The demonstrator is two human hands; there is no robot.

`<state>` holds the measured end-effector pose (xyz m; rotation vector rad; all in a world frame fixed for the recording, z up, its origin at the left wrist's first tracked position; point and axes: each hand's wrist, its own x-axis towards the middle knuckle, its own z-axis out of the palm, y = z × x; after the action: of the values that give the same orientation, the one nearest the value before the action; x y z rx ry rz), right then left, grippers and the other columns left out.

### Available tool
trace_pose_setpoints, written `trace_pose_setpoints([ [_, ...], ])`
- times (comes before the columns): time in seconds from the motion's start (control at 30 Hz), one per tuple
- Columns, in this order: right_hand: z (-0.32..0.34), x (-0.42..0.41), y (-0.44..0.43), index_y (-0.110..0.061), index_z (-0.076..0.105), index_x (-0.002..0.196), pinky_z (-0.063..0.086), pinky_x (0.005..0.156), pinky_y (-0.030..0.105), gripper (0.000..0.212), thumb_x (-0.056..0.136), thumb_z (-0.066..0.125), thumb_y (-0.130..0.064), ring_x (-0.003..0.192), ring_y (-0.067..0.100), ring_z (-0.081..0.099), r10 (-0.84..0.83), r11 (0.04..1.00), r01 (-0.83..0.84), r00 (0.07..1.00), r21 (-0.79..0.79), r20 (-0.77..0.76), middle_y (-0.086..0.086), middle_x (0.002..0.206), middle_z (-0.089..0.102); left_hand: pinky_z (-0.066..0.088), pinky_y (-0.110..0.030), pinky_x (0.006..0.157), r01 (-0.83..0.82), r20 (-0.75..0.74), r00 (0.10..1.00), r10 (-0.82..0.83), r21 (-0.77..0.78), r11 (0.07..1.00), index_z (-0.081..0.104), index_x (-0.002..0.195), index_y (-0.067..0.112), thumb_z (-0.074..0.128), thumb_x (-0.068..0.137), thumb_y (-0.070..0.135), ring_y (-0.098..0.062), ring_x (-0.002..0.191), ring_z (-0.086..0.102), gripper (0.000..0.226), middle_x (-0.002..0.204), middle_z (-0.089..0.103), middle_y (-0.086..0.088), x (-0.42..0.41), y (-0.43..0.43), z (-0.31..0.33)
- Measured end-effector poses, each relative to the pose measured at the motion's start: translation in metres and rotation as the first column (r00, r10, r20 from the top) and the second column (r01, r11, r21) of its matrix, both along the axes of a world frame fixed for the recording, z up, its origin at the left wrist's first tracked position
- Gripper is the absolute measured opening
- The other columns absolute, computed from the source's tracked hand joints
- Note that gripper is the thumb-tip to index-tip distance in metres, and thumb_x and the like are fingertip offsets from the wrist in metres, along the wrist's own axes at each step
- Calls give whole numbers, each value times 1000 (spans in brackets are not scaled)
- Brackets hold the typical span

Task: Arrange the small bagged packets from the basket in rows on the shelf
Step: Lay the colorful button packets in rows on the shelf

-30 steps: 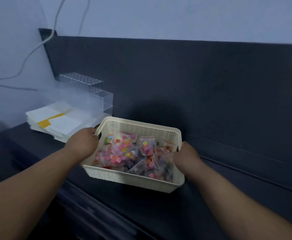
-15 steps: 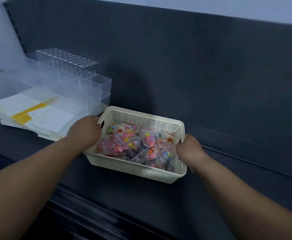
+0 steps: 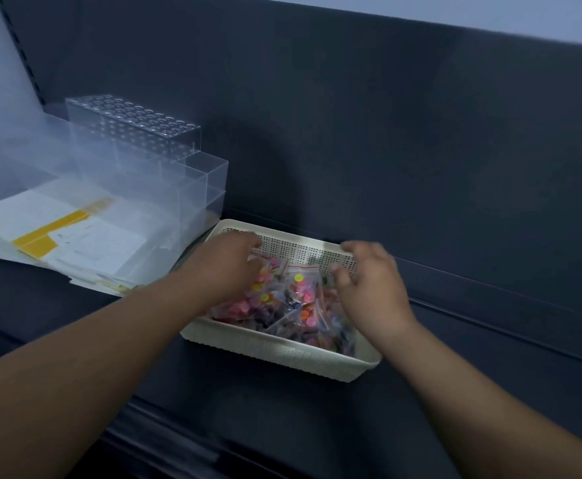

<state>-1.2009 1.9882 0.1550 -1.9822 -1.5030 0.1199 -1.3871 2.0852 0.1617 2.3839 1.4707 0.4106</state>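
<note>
Both hands are reaching into the basket point(image 3: 282, 356) on the shelf point(image 3: 490, 368): left hand point(image 3: 225, 271) curling over packets point(image 3: 300, 299), grip unclear; right hand point(image 3: 369, 292) loosely spread, empty. Grabbing a clump risks dropping slippery packets.

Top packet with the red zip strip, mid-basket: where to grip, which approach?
Best bet: pinch the packet at its red zip strip, coming straight down from above. It lies uppermost with that edge exposed toward the back, and the basket walls block a sideways approach.
</note>
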Motion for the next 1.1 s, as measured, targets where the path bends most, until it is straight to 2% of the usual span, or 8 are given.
trace_pose_setpoints([
  [0.2, -16, -23, 15, -21, 62, 108, 46, 84, 23, 19, 90, 57, -24, 89, 14, 58, 172, 964, -197, 975, -180, -142, -3, 110, 58, 42, -26, 63, -26, -191, 981, -14, -202, 979, 61, 92, 15, 62, 83, 43, -20, 83, 59, 29, 97, 65, -4, 5, 7, -18],
  [0.3, -21, -26, 19, -24, 61, 101, 55, 80, 41, 13, 88, 61, -27, 84, 24, 65, 173, 951, -222, 958, -213, -227, -3, 99, 62, 43, -24, 62, -25, -115, 993, -6, -268, 963, 62, 91, 21, 70, 78, 33, -16, 80, 59, 19, 93, 66, 0, 5, 7, -16],
  [0.4, -22, -26, 23, -25, 61, 95, 57, 75, 43, 9, 87, 64, -25, 79, 23, 64, 153, 953, -220, 942, -207, -300, -3, 90, 63, 39, -20, 55, -8, 55, 998, 28, -328, 945, 58, 76, 24, 70, 78, 15, -12, 73, 57, 15, 85, 63, 3, 3, 6, -15],
  [0.53, -15, -26, 27, -25, 60, 105, 49, 62, 22, 21, 86, 66, -17, 64, 7, 54, 139, 966, -233, 833, -111, -536, -9, 91, 56, 42, -21, 54, 86, 209, 978, -10, -357, 930, 63, 75, 24, 69, 78, 5, -9, 68, 59, 20, 76, 63, 5, 5, 4, -5],
  [0.63, -9, -27, 30, -22, 57, 122, 47, 70, 16, 39, 85, 68, -15, 74, 3, 58, 207, 947, -316, 733, -55, -648, -14, 96, 57, 41, -23, 57, 180, 238, 965, -110, -295, 938, 61, 82, 24, 75, 73, 11, -6, 63, 53, 21, 71, 58, 8, 12, 0, 8],
  [0.8, -7, -27, 33, -21, 61, 77, 43, 53, 27, 22, 86, 63, -1, 48, 8, 53, 181, 958, -281, 727, -47, -662, 5, 63, 57, 48, -25, 61, 143, 277, 959, -67, -264, 954, 54, 98, 22, 81, 70, 21, -8, 73, 58, 39, 84, 64, 4, 13, 0, 10],
  [0.97, -11, -16, 30, -11, 52, 76, 55, 68, 42, 20, 85, 59, 5, 71, 36, 67, 13, 990, -116, 620, -76, -785, 24, 77, 65, 48, -26, 76, 119, -8, 991, -131, -353, 928, 59, 101, 23, 78, 72, 36, -13, 89, 58, 37, 99, 61, 4, 1, -1, -10],
  [1.1, -7, -14, 26, -9, 49, 80, 56, 55, 24, 19, 86, 56, 7, 66, 22, 70, -13, 994, -84, 519, -67, -854, 12, 75, 63, 39, -23, 73, 165, -191, 957, -219, -262, 951, 65, 99, 23, 75, 74, 36, -13, 88, 50, 30, 91, 49, 6, 4, -5, -14],
])
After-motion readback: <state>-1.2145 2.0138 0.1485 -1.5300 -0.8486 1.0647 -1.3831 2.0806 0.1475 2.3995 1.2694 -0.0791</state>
